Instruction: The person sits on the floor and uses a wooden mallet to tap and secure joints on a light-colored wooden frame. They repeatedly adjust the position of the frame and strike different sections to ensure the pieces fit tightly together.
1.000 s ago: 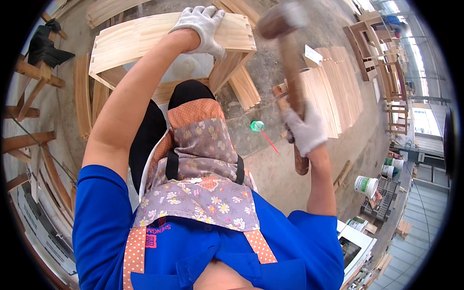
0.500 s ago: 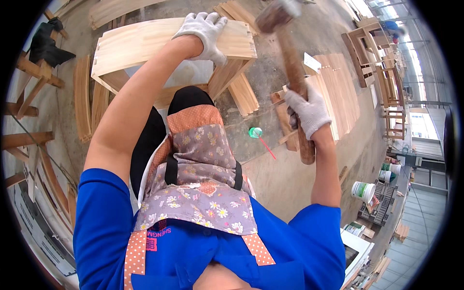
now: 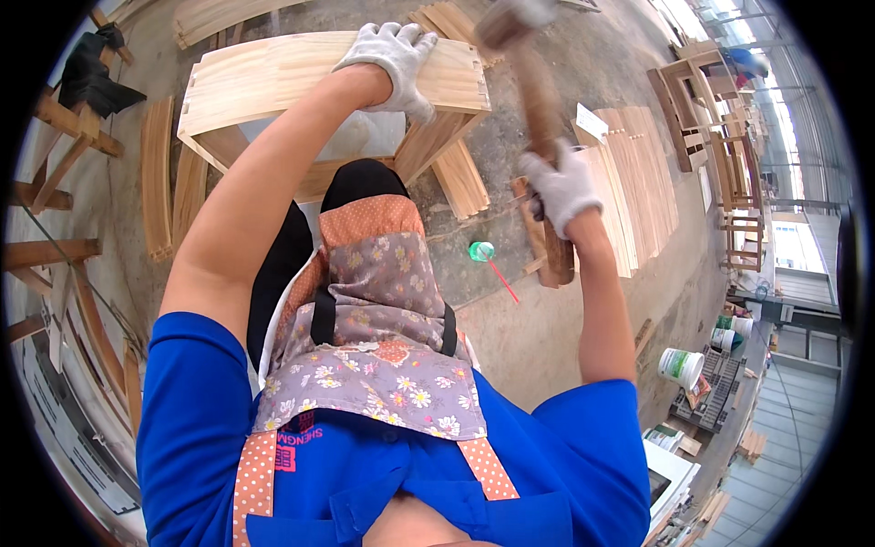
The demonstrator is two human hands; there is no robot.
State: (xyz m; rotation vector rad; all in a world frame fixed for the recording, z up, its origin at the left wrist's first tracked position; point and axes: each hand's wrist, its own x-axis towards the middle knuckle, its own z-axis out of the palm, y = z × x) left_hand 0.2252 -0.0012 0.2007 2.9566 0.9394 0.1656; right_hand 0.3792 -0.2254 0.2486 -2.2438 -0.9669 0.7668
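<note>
Ahead of me stands an open wooden box frame (image 3: 273,82) of pale boards, with finger joints at its corners. My left hand (image 3: 390,64), in a light grey work glove, lies across the upper board. Its fingers are spread and its thumb hangs over the near edge. In my right hand (image 3: 562,189), gloved likewise, is a hammer (image 3: 540,105) with a thick wooden handle. The fingers wrap round the lower part of that handle. Smeared by motion, the hammer's head is raised to the right of the box's right corner, apart from the board.
Stacked boards (image 3: 638,182) lie on the floor at right, with a paper sheet on them. More slats (image 3: 157,178) lie left of the box. A small green container (image 3: 481,251) with a red tube stands near my knee. White buckets (image 3: 682,366) and wooden frames (image 3: 729,173) are farther right.
My right hand has moved left with the hammer, bringing its head closer to the box's right end. My left hand stays on the board. The view has shifted slightly.
</note>
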